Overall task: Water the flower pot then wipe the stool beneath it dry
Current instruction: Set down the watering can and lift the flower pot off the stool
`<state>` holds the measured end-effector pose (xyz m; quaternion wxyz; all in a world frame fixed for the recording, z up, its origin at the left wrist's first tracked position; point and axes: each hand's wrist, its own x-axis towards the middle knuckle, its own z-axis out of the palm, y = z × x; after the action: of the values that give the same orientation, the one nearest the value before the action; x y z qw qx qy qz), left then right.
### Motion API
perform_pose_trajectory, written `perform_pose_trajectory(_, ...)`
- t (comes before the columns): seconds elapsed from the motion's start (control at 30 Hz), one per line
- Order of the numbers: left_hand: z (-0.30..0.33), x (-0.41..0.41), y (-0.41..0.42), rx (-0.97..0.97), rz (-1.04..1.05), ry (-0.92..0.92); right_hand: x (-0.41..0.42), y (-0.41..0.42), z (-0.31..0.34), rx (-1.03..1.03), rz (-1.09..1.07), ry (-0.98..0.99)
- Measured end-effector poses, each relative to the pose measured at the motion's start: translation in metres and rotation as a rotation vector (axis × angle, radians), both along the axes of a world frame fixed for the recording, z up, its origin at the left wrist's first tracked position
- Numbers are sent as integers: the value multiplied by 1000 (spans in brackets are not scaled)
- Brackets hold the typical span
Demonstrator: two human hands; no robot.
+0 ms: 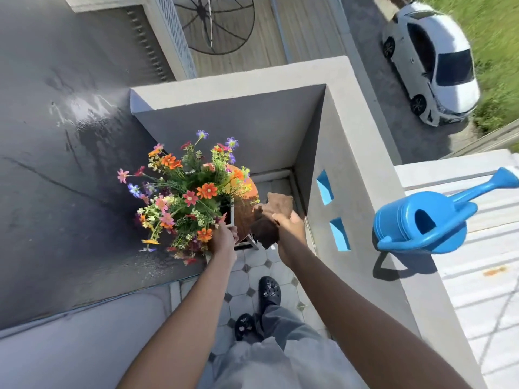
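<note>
The white square planter filled with orange, pink and purple flowers [185,197] sits on a small round orange-topped stool with a white frame [248,197] in the corner of a narrow balcony. The left hand [222,242] has its grip closed on the planter's near rim, seemingly tilting or shifting it aside. Freshly watered, it is probably heavy for its size and top-heavy under the spreading stems, so the stiff rim, not the soft flowers, is the sensible place to hold it; a wet rim may be slippery. The right hand [290,221] has its grip bunched around a crumpled brown cloth [271,217], limp and light, held just over the stool's near edge; it should press flat easily and soak up water if kept balled in the palm. The stool top looks smooth and hard, so it should wipe clean readily, though most of it is hidden under the planter and foliage. The blue plastic watering can [421,223] stands set down on the grey parapet wall [365,169] to the right, well apart from the planter. The floor is pale octagonal tile [252,279], and grey walls close in on both sides, leaving little elbow room.
</note>
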<state>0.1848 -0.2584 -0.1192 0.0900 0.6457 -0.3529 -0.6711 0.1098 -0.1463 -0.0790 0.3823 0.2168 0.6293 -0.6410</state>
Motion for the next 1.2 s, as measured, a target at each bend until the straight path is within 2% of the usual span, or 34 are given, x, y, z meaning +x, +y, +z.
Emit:
perform_pose_trajectory(0.13,17,11,-18,-43,56,52,6,-7,0,-43,-47,-36)
perform_pose_trajectory(0.27,58,28,-23,-8,-14,144,16,-11,11,-84,-51,-11)
perform_pose_trajectory(0.37,94,45,-19,1,-79,210,16,-16,34,-153,-57,111)
perform_pose_trajectory(0.57,154,72,-10,-56,-305,300,8,-31,101,-166,-3,375)
perform_pose_trajectory(0.67,181,80,-8,-75,-358,361,20,-34,134,-127,72,645)
perform_pose_trajectory(0.77,203,85,-11,-92,-333,429,53,-32,140,-95,217,926)
perform_pose_trajectory(0.93,229,94,-14,-161,-364,437,105,-21,148,-142,247,1004)
perform_pose_trajectory(1.2,270,118,-3,-147,-484,495,43,-34,219,2,27,1132)
